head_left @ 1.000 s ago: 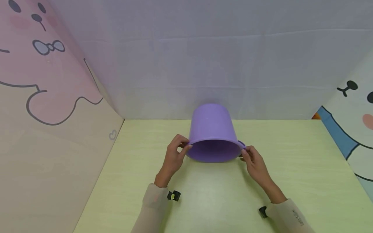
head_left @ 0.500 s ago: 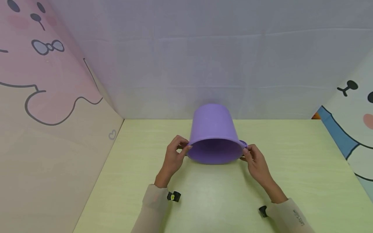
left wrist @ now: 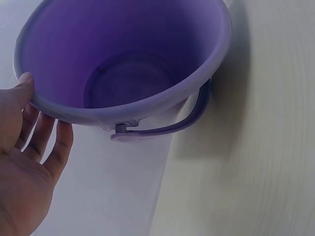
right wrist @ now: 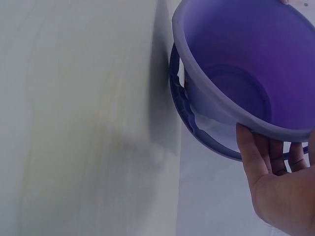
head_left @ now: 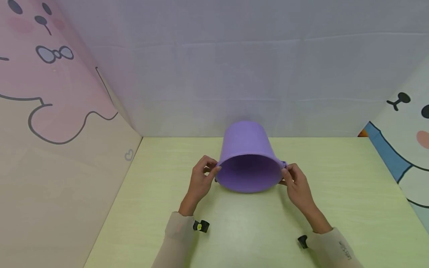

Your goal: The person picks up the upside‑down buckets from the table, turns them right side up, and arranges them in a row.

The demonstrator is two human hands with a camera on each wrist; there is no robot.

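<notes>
A purple bucket (head_left: 246, 139) lies tipped in the head view, its round mouth facing me and its base toward the back wall. My left hand (head_left: 200, 180) pinches the left of the rim, thumb inside and fingers behind, as the left wrist view shows. On the opposite side my right hand (head_left: 298, 188) grips the rim, fingers on the outer wall. A darker purple handle (left wrist: 189, 118) hangs from the rim on the table side; its ridged grip (right wrist: 184, 105) shows in the right wrist view. Nothing lies inside the bucket.
The pale yellow-green table (head_left: 335, 178) runs back to a whitish cloth wall (head_left: 214, 74). Printed cartoon panels stand left (head_left: 67, 167) and right (head_left: 402, 149). Small black devices sit at both cuffs.
The bucket's mouth has turned more toward me and its right side has shifted slightly right. My right hand has moved a little up and right with it; my left hand stays nearly still.
</notes>
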